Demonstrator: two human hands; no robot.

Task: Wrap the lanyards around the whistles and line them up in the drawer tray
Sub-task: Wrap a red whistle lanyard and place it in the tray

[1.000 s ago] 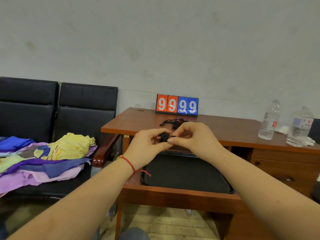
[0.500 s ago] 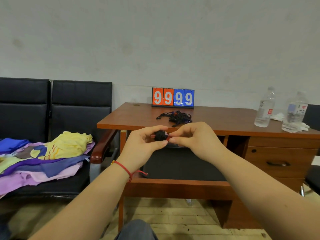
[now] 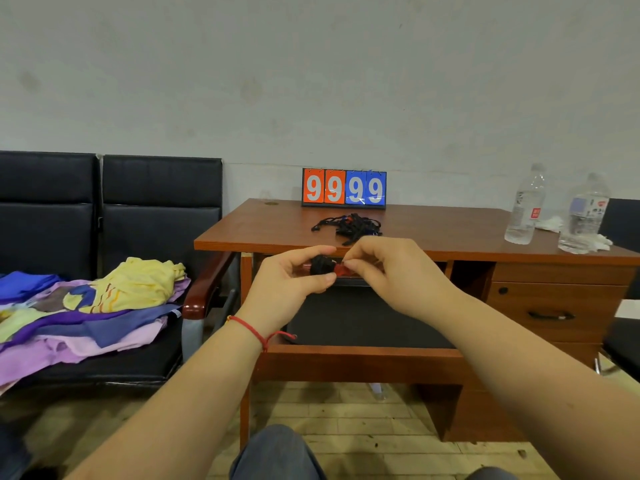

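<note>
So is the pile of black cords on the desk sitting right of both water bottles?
No, the cords lie left of both bottles, before the scoreboard.

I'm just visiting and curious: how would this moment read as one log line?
left hand grips wrapped whistle | right hand pinches its red end | spare lanyards on desk

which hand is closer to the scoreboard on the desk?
Right, marginally. The right hand sits just below and slightly right of the flip scoreboard; the left hand is lower and off to its left. Both grip the wrapped whistle in front of the desk.
</note>
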